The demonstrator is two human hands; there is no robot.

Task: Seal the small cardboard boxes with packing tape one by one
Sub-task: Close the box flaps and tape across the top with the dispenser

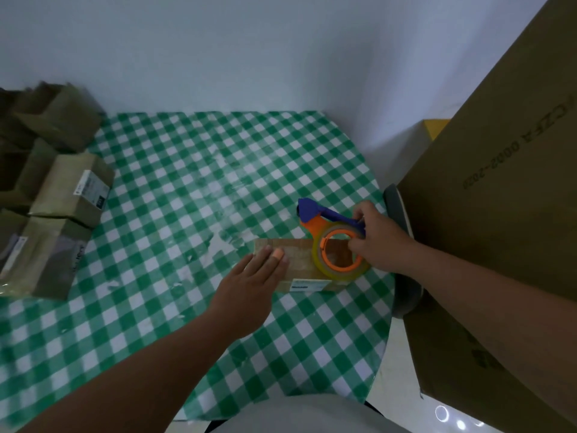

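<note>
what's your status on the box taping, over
Left hand flat on small box. Right hand grips tape dispenser over box's right end. Nothing in the way.

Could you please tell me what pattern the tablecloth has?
The tablecloth is a green-and-white check, shown in the head view.

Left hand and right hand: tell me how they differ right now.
The left hand lies flat with straight fingers on the box; the right hand curls around the tape dispenser. The left wears an orange fingertip cover; the right shows none. Both work over the same box.
</note>
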